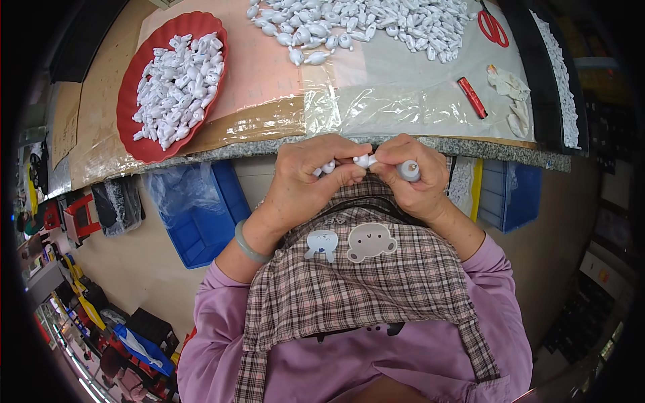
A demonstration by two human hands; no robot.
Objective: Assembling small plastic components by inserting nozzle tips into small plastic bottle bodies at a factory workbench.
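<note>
**Small white figurine [363, 161] pinched between both hands**

At far left, a red scalloped plate [126, 111] bears piled figurines [180, 87]; below the bench, a blue crate [191, 228] holds clear plastic. The left hand [299, 171] grips the figurine by its rounded body, thumb against fingertips, with a second white piece [327, 167] tucked in its curled fingers. The worked figurine sits at the meeting of the fingertips, in front of the bench's granite edge [497, 150]. It looks light, stiff and smooth, so likely slippery; its thin ends may snap, making the body the safer hold. The right hand [424, 191] pinches its narrow end and also keeps a white cylindrical container [408, 170], which, like the tucked piece, crowds the fingers. Beyond lie a loose heap [437, 27], a red tube [472, 98], red-handled scissors [494, 28] and a crumpled pale cloth or glove [509, 87].
</note>
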